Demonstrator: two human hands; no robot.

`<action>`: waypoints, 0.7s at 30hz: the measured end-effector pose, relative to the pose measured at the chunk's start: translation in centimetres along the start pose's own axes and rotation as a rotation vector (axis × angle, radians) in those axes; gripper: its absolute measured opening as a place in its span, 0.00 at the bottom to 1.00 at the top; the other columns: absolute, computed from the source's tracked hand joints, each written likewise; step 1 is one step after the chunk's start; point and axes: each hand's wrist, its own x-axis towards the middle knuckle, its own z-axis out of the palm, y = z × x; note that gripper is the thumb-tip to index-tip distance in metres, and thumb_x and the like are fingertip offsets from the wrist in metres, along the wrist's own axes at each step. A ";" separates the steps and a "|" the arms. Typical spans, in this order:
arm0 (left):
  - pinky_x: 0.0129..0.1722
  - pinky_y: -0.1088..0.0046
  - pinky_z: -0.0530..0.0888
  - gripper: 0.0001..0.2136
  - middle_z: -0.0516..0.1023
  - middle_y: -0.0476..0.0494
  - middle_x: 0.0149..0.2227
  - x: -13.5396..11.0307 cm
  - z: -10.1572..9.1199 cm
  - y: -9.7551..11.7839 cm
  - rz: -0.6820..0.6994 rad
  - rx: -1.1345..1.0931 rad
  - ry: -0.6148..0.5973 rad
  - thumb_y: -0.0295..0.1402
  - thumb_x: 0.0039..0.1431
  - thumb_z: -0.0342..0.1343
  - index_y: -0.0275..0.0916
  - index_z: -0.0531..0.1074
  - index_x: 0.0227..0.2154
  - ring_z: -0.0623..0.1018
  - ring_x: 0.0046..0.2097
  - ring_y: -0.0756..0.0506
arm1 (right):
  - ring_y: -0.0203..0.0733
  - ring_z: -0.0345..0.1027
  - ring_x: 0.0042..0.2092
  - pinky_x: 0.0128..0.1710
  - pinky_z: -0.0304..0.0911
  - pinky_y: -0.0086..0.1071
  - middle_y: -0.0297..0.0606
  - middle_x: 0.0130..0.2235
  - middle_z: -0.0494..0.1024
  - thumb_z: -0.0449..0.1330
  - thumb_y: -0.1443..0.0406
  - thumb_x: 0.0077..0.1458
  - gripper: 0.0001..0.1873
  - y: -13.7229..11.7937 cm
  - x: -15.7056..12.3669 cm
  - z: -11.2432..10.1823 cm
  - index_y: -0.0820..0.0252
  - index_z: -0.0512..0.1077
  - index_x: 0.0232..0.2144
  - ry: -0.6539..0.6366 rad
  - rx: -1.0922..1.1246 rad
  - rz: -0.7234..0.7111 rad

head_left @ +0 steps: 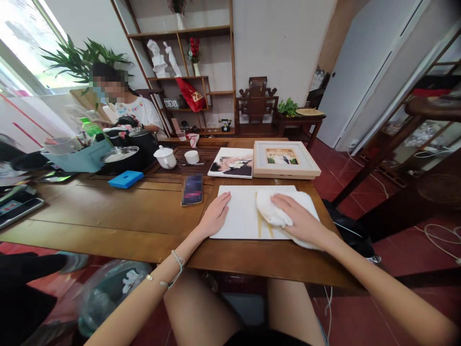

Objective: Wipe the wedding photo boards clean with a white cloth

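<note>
Firstly, left grip (216, 214): spread flat, palm down, fingers together; pinches nothing; presses the left part of the board (241, 216), fingertips pointing away from the person.
Right grip (302, 223): spread, palm down on the cloth (270, 209), fingers lying loosely over it; pressing rather than pinching.
Cloth: white, soft, bunched into a rounded wad; lies on the right half of the board, partly under the hand.
Board: white, flat, rectangular, matt; lies at the near edge of the surface (126, 211), directly before the person.
Strips (260, 226): pale yellow, thin, on the board at the cloth's left edge; what they are cannot be told.
Surface: brown wood, long planks, smooth with a dull sheen.
Phone (192, 190): dark, flat, just left of the board.
Print (232, 162): unframed photo, beyond the board.
Frame (284, 158): pale wood, square, photo inside; touching the print's right side.
Box (125, 179): blue, flat, further left.
Teapot (164, 157) and cup (191, 156): white, glazed, on a slatted tray.
Second person (133, 108): seated at the far left end, white shirt.
Room: wooden shelf (187, 72) on a white wall, carved chair (257, 103), red tiled floor (360, 192).
</note>
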 end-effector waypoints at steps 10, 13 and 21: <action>0.67 0.55 0.56 0.22 0.61 0.39 0.66 0.0 0.1 0.4 -0.032 0.014 -0.025 0.34 0.67 0.40 0.37 0.60 0.62 0.59 0.67 0.42 | 0.56 0.56 0.64 0.63 0.50 0.52 0.53 0.60 0.66 0.55 0.70 0.43 0.36 -1.8 0.6 0.1 0.68 0.66 0.58 -0.078 -0.104 0.045; 0.66 0.55 0.56 0.22 0.61 0.38 0.66 0.0 0.1 0.4 -0.047 0.012 -0.033 0.37 0.67 0.41 0.37 0.60 0.61 0.59 0.67 0.41 | 0.55 0.56 0.64 0.62 0.54 0.48 0.52 0.61 0.65 0.56 0.70 0.42 0.38 -4.5 -1.9 -0.4 0.68 0.65 0.59 -0.156 -0.119 -0.007; 0.66 0.52 0.57 0.21 0.61 0.34 0.65 0.9 -0.3 0.3 -0.010 0.003 -0.064 0.36 0.65 0.43 0.35 0.63 0.59 0.60 0.67 0.39 | 0.49 0.54 0.65 0.64 0.48 0.51 0.44 0.63 0.64 0.53 0.73 0.43 0.37 3.4 1.6 -2.1 0.61 0.65 0.59 -0.109 -0.017 0.010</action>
